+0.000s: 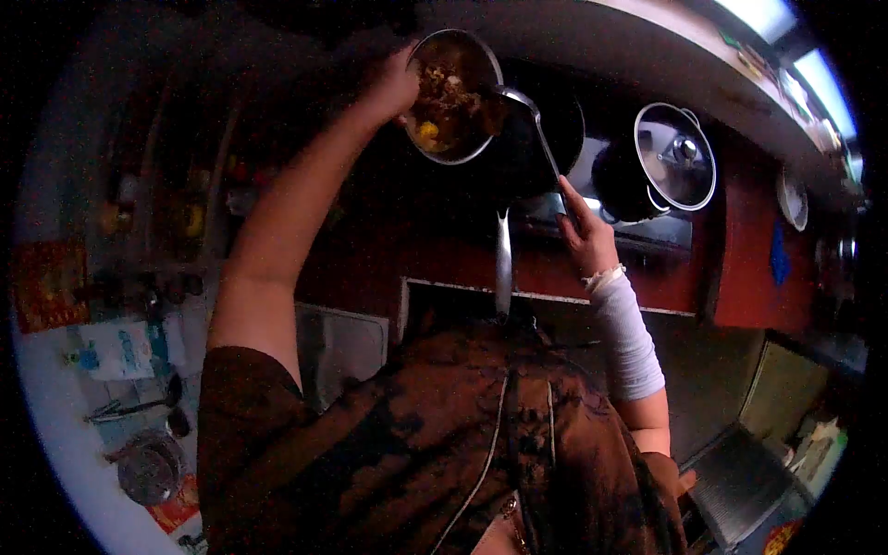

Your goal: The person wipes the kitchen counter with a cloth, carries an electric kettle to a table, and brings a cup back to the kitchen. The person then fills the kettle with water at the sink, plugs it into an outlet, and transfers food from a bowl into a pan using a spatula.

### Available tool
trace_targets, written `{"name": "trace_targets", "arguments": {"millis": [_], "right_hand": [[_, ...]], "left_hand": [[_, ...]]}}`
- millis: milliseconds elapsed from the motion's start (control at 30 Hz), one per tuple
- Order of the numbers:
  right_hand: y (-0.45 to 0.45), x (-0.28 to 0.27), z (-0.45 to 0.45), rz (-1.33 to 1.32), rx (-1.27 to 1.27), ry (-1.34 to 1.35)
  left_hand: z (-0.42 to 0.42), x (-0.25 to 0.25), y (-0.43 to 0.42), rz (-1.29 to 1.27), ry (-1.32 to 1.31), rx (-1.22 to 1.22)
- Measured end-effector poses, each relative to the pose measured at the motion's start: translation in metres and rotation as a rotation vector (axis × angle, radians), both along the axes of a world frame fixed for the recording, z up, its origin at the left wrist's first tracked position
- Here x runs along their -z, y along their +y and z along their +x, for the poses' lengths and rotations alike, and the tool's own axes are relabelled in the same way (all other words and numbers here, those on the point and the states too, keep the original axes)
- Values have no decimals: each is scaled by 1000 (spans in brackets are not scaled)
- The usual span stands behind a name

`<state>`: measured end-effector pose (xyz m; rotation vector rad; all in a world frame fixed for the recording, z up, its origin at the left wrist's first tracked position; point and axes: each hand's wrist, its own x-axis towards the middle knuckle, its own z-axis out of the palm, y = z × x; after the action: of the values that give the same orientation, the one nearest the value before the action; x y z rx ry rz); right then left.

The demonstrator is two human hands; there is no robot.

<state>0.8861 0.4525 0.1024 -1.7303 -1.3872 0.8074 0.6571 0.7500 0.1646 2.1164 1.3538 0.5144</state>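
Observation:
My left hand (400, 88) grips the rim of a metal bowl (497, 74) from its left side. The bowl is tilted, and brown food (447, 92) with a yellow piece shows inside. My right hand (586, 231) is closed around the handle of a long metal cooking spoon (546, 139). The spoon's head is at the bowl's right edge; its exact shape is hard to make out. Beneath the bowl and spoon lies a dark pan (555, 129), its metal handle (503, 268) pointing toward my body. The pan's contents are lost in shadow.
A dark pot with a glass lid (675, 157) stands on the stove (661, 231) to the right. A shelf (684, 46) runs above at the back. At lower left, a strainer (151, 470) and a dark ladle (173, 390) hang on the wall. The room is dim.

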Motion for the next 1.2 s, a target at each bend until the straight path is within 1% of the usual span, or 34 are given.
{"name": "trace_targets", "arguments": {"millis": [67, 100, 133, 167, 200, 233, 267, 333, 367, 400, 467, 533, 600, 633, 667, 733, 767, 833, 900, 933, 1000, 1100, 1200], "right_hand": [[-7, 4, 0, 7, 51, -71], [-6, 7, -1, 98, 57, -42], [-4, 10, 0, 193, 64, -9], [1, 9, -4, 196, 72, -7], [6, 4, -12, 184, 88, 64], [12, 0, -18, 183, 104, 139], [20, 6, -25, 169, 122, 159], [35, 7, -40, 47, 167, 200], [41, 5, -47, -67, 177, 259], [46, 6, -57, 58, 199, 162], [52, 4, -68, 43, 178, 256], [53, 1, -68, 77, 160, 267], [49, -28, -63, -105, 62, 184], [51, -6, -58, 87, 46, 149], [49, -27, -50, 15, 9, 63], [51, -25, -43, 118, -57, -14], [53, -30, -41, 116, -57, -11], [53, -41, -34, -133, -186, -190], [50, -38, -22, -140, -194, -186], [47, -35, -15, -148, -203, -183], [38, -31, -9, -120, -184, -187], [21, -23, -6, -17, -133, -197], [5, -28, -1, -84, -105, -131]], "left_hand": [[5, -11, -13, -162, -19, -61], [5, -3, -9, -161, -16, -49], [4, 7, 0, -79, 26, -17], [3, 13, 5, 0, 62, 10], [7, 3, -3, 4, 65, 18], [11, -10, -13, -81, 33, -25], [14, -20, -23, -170, -5, -71], [21, -30, -34, -177, 41, -105], [22, -33, -38, -191, 81, -146], [21, -33, -42, -184, 84, -138], [22, -33, -51, -338, -41, -113], [21, -33, -58, -331, -65, -118], [17, -31, -60, -325, -86, -129], [15, -29, -58, -330, -69, -127], [15, -29, -55, -336, -50, -127], [13, -28, -57, -329, -49, -125], [12, -28, -55, -317, -52, -120], [12, -29, -52, -305, -14, -123], [9, -22, -39, -294, 21, -129], [4, -9, -27, -209, 5, -54], [4, -9, -23, -124, -12, 17], [5, -8, -21, -108, -19, 71], [8, -4, -15, -128, -67, 139]]}}
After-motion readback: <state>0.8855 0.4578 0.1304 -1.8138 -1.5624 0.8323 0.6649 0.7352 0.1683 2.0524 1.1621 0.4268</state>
